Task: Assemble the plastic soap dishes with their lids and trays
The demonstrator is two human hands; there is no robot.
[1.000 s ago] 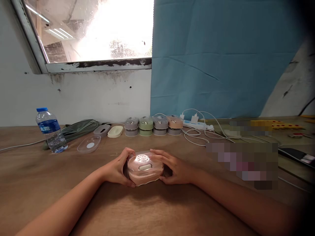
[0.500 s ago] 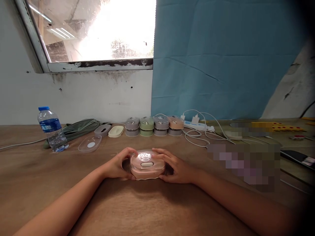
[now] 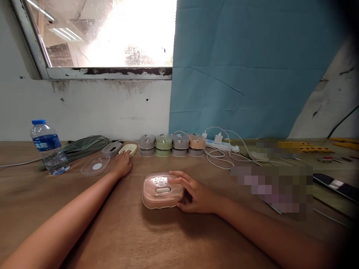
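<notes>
A pink oval box with a clear lid, a round white label and a small pale slot piece on top stands in the middle of the table. My right hand grips its right end, thumb low at the front and fingers over the lid. Farther back on the left, my left hand reaches to a cream oval tray-like piece, its outstretched fingertips resting on the near part. Beside that hand are a grey oval piece with a slot and a loose clear lid with a white round label.
Several stacked lidded boxes in grey, green and orange stand along the wall. At left are a water bottle and a dark green pouch. A power strip with white cables lies right of the boxes, and a dark flat object farther right.
My left hand has let go of the pink box and moved back and left onto the cream piece. My right hand still holds the box, now slightly turned.
</notes>
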